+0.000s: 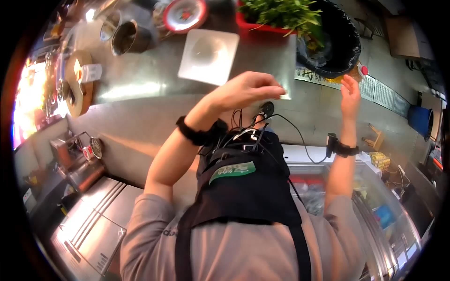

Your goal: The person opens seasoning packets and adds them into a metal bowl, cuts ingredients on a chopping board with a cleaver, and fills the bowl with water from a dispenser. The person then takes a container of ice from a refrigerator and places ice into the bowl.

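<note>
My left hand (251, 88) hovers at the front edge of the metal counter, with its fingers stretched out and nothing visible in it. Just beyond it lies a square white dish (209, 56) with a round hollow in the middle. Out to the right, my right hand (350, 96) is raised in front of a black-lined bin (348, 47), fingers loosely bent and slightly blurred. I make out nothing in that hand. A red basket (241, 23) piled with leafy greens (281, 15) stands on the counter beside the bin.
On the metal counter (154, 70) stand a red-rimmed plate (185, 15), a metal pot (129, 40) and a round wooden board (77, 89) with a clear container (91, 73). A glass-topped freezer (375, 196) is on my right. A cable (300, 136) hangs at my waist.
</note>
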Action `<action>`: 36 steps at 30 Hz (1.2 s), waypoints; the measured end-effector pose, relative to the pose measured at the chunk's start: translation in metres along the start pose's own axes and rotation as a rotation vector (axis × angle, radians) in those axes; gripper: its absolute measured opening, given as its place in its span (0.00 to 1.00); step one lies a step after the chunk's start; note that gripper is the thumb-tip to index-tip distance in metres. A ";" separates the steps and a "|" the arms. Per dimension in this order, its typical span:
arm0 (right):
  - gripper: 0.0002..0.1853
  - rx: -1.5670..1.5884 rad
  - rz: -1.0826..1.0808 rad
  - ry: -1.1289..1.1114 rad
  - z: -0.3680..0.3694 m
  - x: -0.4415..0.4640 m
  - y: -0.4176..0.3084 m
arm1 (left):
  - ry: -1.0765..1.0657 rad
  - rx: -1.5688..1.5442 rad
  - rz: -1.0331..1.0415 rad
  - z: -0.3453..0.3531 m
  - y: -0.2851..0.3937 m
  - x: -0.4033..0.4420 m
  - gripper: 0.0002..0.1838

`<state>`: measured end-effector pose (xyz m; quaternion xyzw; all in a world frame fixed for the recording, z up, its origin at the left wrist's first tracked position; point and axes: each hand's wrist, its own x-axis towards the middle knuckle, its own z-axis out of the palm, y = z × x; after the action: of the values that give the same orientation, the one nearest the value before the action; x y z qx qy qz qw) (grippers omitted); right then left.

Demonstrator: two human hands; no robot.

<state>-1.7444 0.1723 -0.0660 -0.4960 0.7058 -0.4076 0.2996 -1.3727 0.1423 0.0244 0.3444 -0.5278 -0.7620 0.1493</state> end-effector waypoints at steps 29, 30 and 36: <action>0.12 0.027 0.369 -0.402 0.364 -0.427 -0.137 | 0.671 0.960 -0.349 -0.315 -0.289 -0.518 0.34; 0.12 0.134 0.419 -0.328 0.372 -0.460 -0.128 | 0.597 0.914 -0.332 -0.324 -0.301 -0.518 0.34; 0.14 -0.142 0.962 0.030 0.353 -0.707 -0.091 | 0.180 0.939 -0.396 -0.345 -0.289 -0.490 0.32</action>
<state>-1.1783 0.7261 -0.1463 -0.1270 0.8854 -0.1809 0.4089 -0.7457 0.3046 -0.1285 0.5316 -0.7228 -0.4240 -0.1236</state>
